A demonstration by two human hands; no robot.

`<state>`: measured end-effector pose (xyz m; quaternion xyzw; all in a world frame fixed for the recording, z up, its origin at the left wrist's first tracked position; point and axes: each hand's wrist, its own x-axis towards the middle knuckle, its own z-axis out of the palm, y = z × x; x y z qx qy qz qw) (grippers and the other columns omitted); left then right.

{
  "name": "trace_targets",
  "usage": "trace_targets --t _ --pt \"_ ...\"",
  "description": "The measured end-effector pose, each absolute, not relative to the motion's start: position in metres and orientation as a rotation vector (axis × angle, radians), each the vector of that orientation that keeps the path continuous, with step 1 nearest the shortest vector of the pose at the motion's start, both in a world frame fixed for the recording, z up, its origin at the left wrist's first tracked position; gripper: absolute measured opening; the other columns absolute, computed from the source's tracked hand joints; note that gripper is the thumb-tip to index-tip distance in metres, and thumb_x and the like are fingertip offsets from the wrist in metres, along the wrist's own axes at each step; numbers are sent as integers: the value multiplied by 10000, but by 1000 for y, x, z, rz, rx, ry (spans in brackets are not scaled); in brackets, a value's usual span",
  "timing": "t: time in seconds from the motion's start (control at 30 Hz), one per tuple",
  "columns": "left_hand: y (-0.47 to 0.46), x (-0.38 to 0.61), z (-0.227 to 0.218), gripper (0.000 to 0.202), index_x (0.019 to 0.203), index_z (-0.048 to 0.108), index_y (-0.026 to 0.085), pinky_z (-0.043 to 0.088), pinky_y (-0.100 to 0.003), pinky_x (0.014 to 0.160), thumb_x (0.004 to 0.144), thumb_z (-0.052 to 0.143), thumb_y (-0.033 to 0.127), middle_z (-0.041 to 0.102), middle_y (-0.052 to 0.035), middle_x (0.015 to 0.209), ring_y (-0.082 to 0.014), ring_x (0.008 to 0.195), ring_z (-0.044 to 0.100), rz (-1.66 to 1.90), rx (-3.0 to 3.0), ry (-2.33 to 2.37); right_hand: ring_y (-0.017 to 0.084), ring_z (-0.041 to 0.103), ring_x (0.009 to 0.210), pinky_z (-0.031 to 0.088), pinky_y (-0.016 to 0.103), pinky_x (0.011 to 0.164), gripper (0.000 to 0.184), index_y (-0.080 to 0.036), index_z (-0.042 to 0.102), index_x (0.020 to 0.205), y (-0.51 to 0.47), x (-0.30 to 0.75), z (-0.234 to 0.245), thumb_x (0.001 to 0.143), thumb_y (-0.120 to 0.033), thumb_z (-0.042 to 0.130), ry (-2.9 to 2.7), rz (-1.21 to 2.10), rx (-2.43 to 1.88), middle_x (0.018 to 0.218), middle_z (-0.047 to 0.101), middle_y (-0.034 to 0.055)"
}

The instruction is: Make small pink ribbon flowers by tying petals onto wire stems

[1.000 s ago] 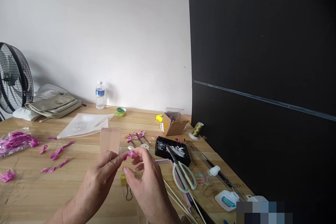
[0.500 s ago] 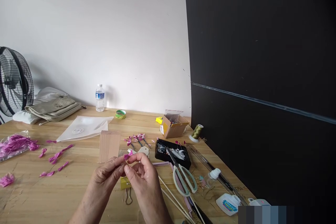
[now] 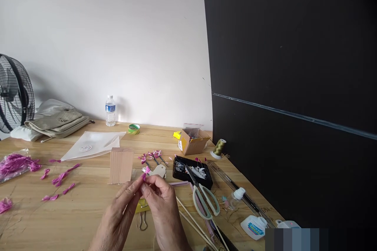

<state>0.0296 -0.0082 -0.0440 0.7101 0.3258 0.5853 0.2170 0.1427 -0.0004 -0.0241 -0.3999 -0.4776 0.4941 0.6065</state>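
Note:
Between the fingertips of my left hand [image 3: 125, 204] and my right hand [image 3: 161, 200] is a small pink petal piece [image 3: 146, 171], its tip poking up above the fingers. Both hands are closed in a pinch and meet at its lower end, which the fingers hide. Just under them sits a yellow binder clip [image 3: 143, 206] with its wire handle toward me. A white tag-shaped piece [image 3: 159, 170] lies right behind the fingers. Farther back are several small pink flower sprigs [image 3: 153, 157] on dark stems.
Scissors [image 3: 203, 200] rest against a black tray [image 3: 179, 170] on the right, near a glue bottle [image 3: 253, 226] and thin sticks [image 3: 194, 223]. Pink bundles [image 3: 60, 178] lie left. A wooden block [image 3: 121, 166], cardboard box [image 3: 193, 143], thread spool [image 3: 218, 148] and water bottle [image 3: 110, 111] stand behind.
Both hands have shifted slightly, and the pink piece now points more upright above the fingertips. The whole view has moved a little, with things on the table lying slightly farther left.

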Motion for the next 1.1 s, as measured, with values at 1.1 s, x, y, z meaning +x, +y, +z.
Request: trace_targets --t 1.1 --pt "4 8 -14 81 861 582 222 431 -231 560 797 597 269 576 5 738 -132 657 513 1125 1460 657 19 231 366 129 224 423 297 -138 593 592 -15 161 -5 623 -383 758 -922 1981 -633 419 401 -93"
